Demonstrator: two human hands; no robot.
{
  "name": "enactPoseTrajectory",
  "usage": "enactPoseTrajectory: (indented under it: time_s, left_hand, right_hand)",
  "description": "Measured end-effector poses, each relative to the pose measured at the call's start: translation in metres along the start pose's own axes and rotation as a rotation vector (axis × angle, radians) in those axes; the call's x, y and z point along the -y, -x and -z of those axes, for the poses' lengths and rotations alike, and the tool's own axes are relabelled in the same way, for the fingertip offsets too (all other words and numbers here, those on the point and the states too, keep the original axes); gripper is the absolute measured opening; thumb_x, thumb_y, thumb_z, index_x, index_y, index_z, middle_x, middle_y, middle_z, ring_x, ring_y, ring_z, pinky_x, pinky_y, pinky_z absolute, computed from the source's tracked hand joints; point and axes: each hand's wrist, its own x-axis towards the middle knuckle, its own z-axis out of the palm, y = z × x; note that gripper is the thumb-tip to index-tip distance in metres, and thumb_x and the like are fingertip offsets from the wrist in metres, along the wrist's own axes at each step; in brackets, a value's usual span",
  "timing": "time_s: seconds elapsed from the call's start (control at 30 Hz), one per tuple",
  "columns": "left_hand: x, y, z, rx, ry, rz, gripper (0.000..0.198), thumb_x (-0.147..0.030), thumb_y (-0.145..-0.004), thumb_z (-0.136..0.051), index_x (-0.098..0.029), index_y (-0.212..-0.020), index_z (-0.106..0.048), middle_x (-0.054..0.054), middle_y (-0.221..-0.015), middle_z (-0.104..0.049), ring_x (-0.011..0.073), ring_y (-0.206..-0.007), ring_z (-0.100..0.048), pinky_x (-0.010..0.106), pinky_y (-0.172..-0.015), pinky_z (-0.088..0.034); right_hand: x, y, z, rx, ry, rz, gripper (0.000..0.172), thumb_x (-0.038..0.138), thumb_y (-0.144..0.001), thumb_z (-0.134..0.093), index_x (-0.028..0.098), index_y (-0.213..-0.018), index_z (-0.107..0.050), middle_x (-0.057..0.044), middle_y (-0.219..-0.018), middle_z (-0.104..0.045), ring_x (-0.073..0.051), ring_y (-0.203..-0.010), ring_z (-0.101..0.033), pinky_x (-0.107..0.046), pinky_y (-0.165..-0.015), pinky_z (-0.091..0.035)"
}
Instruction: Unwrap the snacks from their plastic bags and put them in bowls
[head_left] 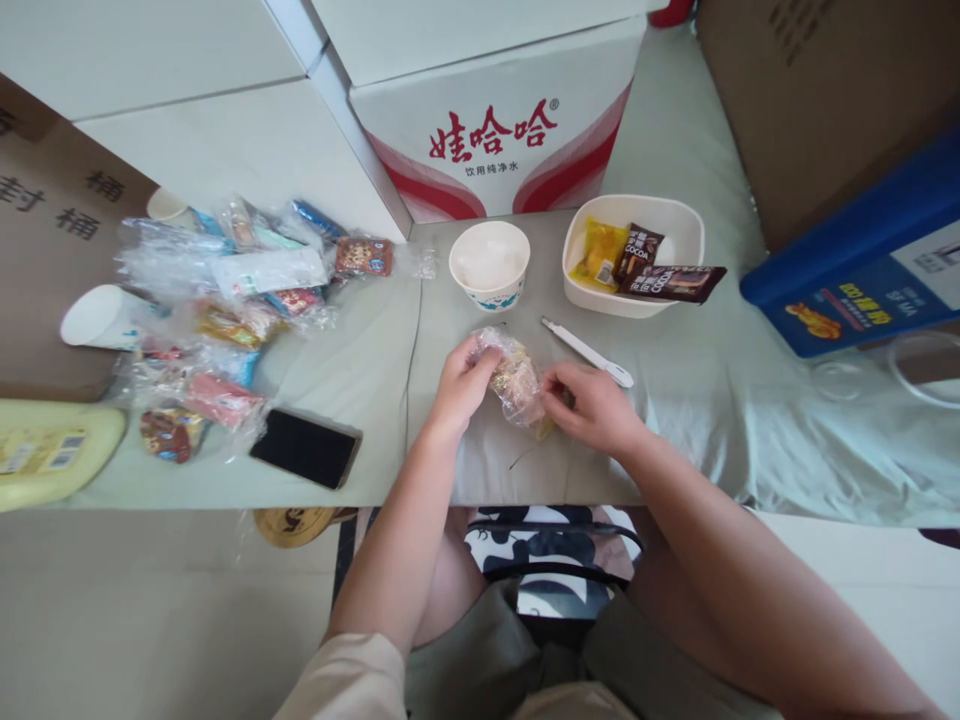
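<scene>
A small snack in a clear plastic wrapper (514, 378) lies between my two hands on the grey-green table cover (675, 420). My left hand (463, 378) pinches the wrapper's left end with closed fingers. My right hand (592, 402) grips its right end, fingers curled. A white paper bowl (489, 264) stands just beyond the hands. A white utensil (587, 352) lies to the right of it.
A white oblong tray (675, 232) holds a yellow packet and two brown cocoa bars. A pile of wrapped snacks (225, 310), a paper cup (101, 318) and a black phone (306, 447) lie at left. Cardboard boxes stand behind; a blue box (862, 270) at right.
</scene>
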Motion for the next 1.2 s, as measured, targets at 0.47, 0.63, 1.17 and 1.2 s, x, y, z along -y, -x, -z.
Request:
enactPoseTrajectory:
  time_s: [0.47, 0.63, 1.17, 1.2]
  left_hand:
    - [0.003, 0.002, -0.002, 0.007, -0.035, -0.038, 0.008, -0.027, -0.08, -0.07, -0.021, -0.077, -0.067, -0.001, -0.074, -0.065, 0.0151, -0.071, -0.058, 0.027, -0.071, -0.046]
    - [0.011, 0.001, -0.003, 0.018, -0.072, -0.061, 0.008, -0.029, -0.082, -0.07, -0.021, -0.083, -0.07, -0.001, -0.077, -0.068, 0.0153, -0.073, -0.06, 0.027, -0.072, -0.047]
    - [0.01, 0.003, -0.005, 0.071, 0.144, -0.011, 0.021, -0.039, -0.077, -0.078, -0.022, -0.086, -0.07, 0.001, -0.083, -0.071, 0.0175, -0.078, -0.065, 0.03, -0.076, -0.051]
    - [0.008, 0.004, -0.006, 0.092, 0.232, 0.025, 0.025, -0.041, -0.075, -0.08, -0.022, -0.088, -0.069, 0.001, -0.086, -0.072, 0.0183, -0.081, -0.067, 0.031, -0.078, -0.053]
  right_hand:
    - [0.002, 0.003, -0.003, 0.036, -0.008, 0.006, 0.008, 0.023, -0.088, -0.053, 0.021, -0.08, -0.053, -0.002, -0.072, -0.061, -0.016, -0.065, -0.053, -0.028, -0.063, -0.039]
    - [0.003, 0.003, -0.004, 0.057, -0.005, -0.003, 0.008, 0.024, -0.087, -0.053, 0.021, -0.08, -0.052, -0.003, -0.072, -0.06, -0.016, -0.065, -0.053, -0.029, -0.063, -0.038]
    - [0.002, 0.004, -0.01, 0.0, -0.04, -0.024, 0.02, 0.036, -0.089, -0.061, 0.022, -0.098, -0.05, -0.004, -0.085, -0.062, -0.018, -0.069, -0.055, -0.031, -0.065, -0.041]
    - [0.002, 0.004, -0.011, -0.029, -0.068, -0.024, 0.023, 0.04, -0.09, -0.06, 0.022, -0.1, -0.05, -0.005, -0.088, -0.062, -0.019, -0.072, -0.056, -0.032, -0.066, -0.043]
